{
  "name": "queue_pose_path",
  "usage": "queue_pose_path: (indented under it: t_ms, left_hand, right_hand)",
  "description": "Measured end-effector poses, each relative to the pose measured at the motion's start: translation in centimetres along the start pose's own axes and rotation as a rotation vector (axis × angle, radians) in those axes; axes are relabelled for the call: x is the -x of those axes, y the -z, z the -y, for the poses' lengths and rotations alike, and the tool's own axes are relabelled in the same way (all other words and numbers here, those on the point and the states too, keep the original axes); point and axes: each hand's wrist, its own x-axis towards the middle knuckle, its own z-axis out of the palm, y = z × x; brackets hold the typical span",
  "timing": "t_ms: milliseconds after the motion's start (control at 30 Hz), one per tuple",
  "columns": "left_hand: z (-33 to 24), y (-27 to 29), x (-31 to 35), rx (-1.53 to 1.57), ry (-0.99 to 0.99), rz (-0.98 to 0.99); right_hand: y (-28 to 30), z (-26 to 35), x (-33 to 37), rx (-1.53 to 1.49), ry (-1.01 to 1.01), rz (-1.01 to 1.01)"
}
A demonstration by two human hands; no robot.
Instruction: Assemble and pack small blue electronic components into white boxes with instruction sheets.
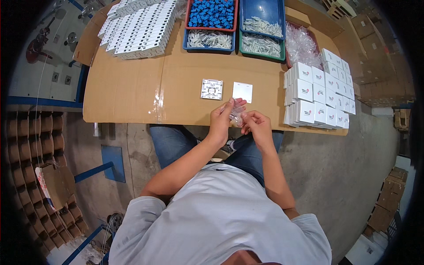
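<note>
Close to the table's front edge, a small clear plastic bag [236, 115] is held between my two hands. My left hand [220, 122] pinches its left side with thumb and fingers. At its right side my right hand [259, 127] has the fingertips pressed together on the bag's edge. Whether anything small lies inside the bag, I cannot make out. Just beyond my left hand is an open white square housing [212, 89] with its inner parts showing. Beside it, past my fingertips, lies a flat white square cover [243, 92].
Stacked white housings [141, 31] fill the back left of the cardboard-covered table [128, 95]. Trays at the back hold blue pieces [211, 14], whitish small parts [210, 39] and clear bags [302, 46]. Piled white boxes [319, 95] stand at the right edge.
</note>
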Motion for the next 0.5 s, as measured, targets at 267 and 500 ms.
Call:
queue_pose_path:
  t_ms: [267,500]
  left_hand:
    - [-0.6,0.3,0.0,0.074,0.037,-0.039]
    - [-0.7,0.9,-0.2,0.109,0.098,-0.177]
  right_hand:
    - [-1.5,-2.0,0.0,-0.124,-0.089,0.087]
    - [-2.4,-3.2,0.0,0.259,0.197,-0.090]
